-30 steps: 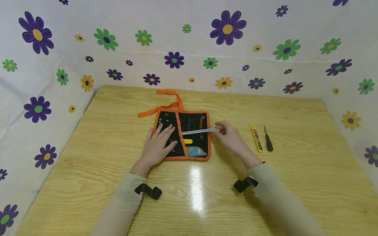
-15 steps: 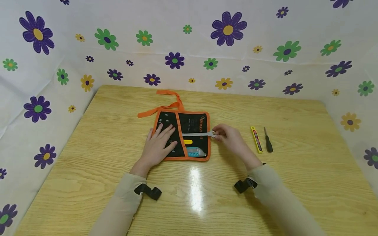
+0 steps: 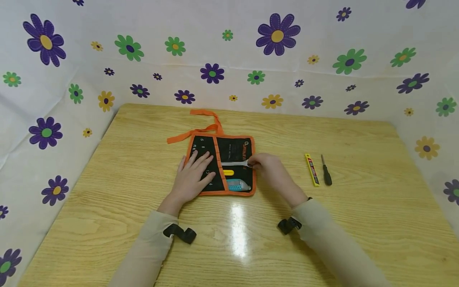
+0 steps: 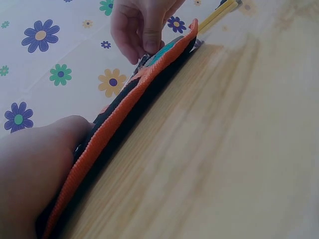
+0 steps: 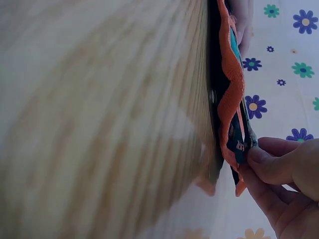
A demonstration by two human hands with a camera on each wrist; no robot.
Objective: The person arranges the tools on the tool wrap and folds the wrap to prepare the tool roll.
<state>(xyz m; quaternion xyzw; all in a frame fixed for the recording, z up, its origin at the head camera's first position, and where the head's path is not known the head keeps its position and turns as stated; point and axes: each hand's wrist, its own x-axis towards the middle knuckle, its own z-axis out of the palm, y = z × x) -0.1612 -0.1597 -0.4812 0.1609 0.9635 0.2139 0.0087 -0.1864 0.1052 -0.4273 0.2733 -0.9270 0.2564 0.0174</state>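
Note:
A black tool pouch with orange trim [image 3: 234, 193] lies flat on the table. My left hand [image 3: 190, 179] rests spread over its numbered pocket panel, fingers straight. A silver wrench [image 3: 234, 163] sticks out of one pocket, pointing right. My right hand [image 3: 270, 169] pinches the wrench's outer end between thumb and fingers, which hide that tip; the right wrist view shows the thumb [image 5: 259, 155] at the pouch's edge. Below the wrench, a yellow handle [image 3: 228, 172] and a teal utility knife [image 3: 237, 185] sit in other pockets.
To the right on the wooden table [image 3: 358, 223] lie a slim yellow case [image 3: 312, 170] and a screwdriver with a black handle [image 3: 326, 174]. Orange tie straps [image 3: 206, 129] trail from the pouch's far side. A flower-printed cloth [image 3: 236, 52] stands around the table.
The right hand has moved left, pushing the wrench deeper into its pocket. The wrench, slanted earlier, now lies level across the pouch. My left hand has stayed in place.

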